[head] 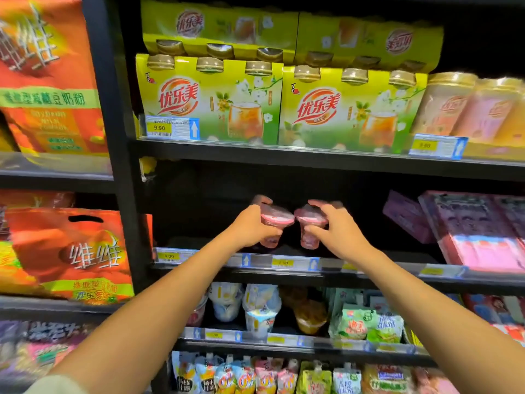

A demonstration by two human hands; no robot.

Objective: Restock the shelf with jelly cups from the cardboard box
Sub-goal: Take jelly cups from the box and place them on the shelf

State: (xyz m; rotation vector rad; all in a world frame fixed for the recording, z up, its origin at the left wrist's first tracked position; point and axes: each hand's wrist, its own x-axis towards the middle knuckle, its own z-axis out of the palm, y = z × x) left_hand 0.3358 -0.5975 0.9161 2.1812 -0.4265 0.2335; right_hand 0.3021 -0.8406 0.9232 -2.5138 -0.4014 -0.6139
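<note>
The left hand [250, 227] curls round a pink translucent plastic jelly cup [277, 220]. The right hand [339, 233] grips a second pink jelly cup [309, 224]. Both cups tilt just above the black metal shelf [284, 274]. Best to level each cup, then set them upright, side by side.

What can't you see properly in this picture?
Head view:
Cardboard box: outside the frame.
Lid print on the left pink plastic jelly cup and right pink plastic jelly cup: motion-blurred; left hand and right hand cover their sides.
Back of the black middle shelf: lost in shadow.
Yellow price tag below the cups: blurred.
</note>
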